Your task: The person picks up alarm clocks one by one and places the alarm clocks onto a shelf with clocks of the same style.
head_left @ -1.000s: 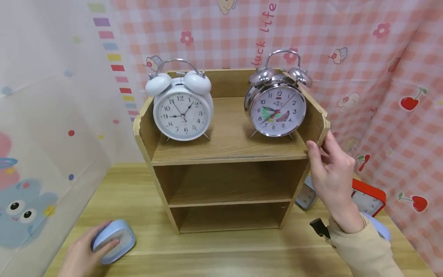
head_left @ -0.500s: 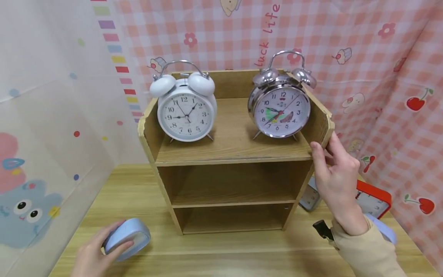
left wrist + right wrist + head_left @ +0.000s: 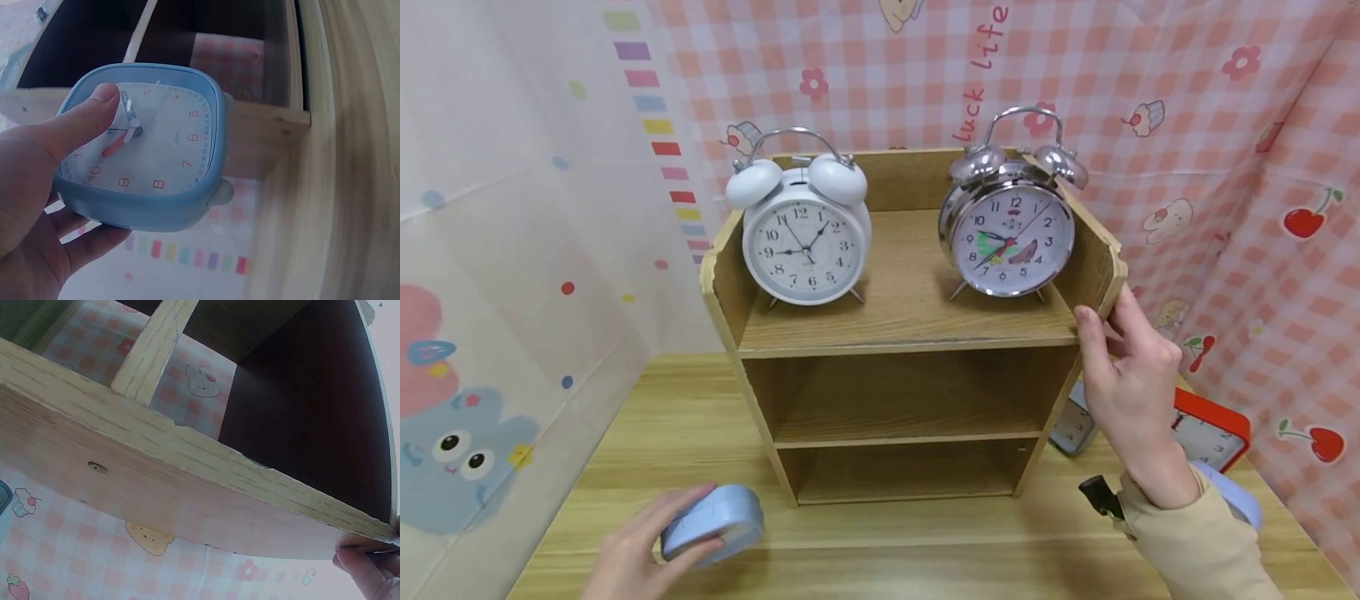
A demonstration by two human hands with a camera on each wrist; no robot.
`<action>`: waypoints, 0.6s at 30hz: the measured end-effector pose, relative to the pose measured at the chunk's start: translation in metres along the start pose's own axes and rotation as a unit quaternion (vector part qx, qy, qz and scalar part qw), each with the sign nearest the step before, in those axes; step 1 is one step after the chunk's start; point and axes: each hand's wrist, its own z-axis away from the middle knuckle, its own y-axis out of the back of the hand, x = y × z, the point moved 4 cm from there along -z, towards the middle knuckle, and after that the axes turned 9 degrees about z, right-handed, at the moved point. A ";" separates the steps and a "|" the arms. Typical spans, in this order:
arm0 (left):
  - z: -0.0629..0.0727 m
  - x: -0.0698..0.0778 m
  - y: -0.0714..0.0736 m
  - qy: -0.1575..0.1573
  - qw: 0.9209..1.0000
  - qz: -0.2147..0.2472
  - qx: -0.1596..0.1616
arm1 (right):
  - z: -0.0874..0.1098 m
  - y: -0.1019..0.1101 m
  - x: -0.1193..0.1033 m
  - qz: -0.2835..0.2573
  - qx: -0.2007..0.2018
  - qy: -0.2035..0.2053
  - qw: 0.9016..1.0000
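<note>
My left hand (image 3: 643, 542) holds a light blue alarm clock (image 3: 730, 510) low over the table, left of the shelf's foot. In the left wrist view the thumb lies across the face of the blue clock (image 3: 159, 140), while other fingers are behind its edge. My right hand (image 3: 1131, 375) grips the right side panel of a wooden shelf (image 3: 917, 343), thumb in front at the top board. On that board stand a white twin-bell alarm clock (image 3: 805, 250) at left and a silver twin-bell alarm clock (image 3: 1011, 237) at right.
Right of the shelf, a red-framed clock (image 3: 1213, 425), a grey clock (image 3: 1072, 423) and a lavender object (image 3: 1234, 496) sit on the wooden table (image 3: 910, 562), partly hidden by my right arm and the shelf. Patterned cloth (image 3: 887, 75) hangs behind and at both sides.
My left hand has carried the blue clock rightward toward the shelf, and the clock's face has turned more away from the head view. My right hand keeps its hold on the side panel.
</note>
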 end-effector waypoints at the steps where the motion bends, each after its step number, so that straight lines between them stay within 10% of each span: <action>1: -0.002 0.003 -0.001 -0.006 1.000 0.006 -0.001 | 0.000 0.000 0.000 -0.001 0.000 0.000 1.000; 18: -0.023 0.042 -0.018 -0.073 0.995 0.056 -0.031 | 0.000 -0.001 0.000 -0.002 0.006 0.000 1.000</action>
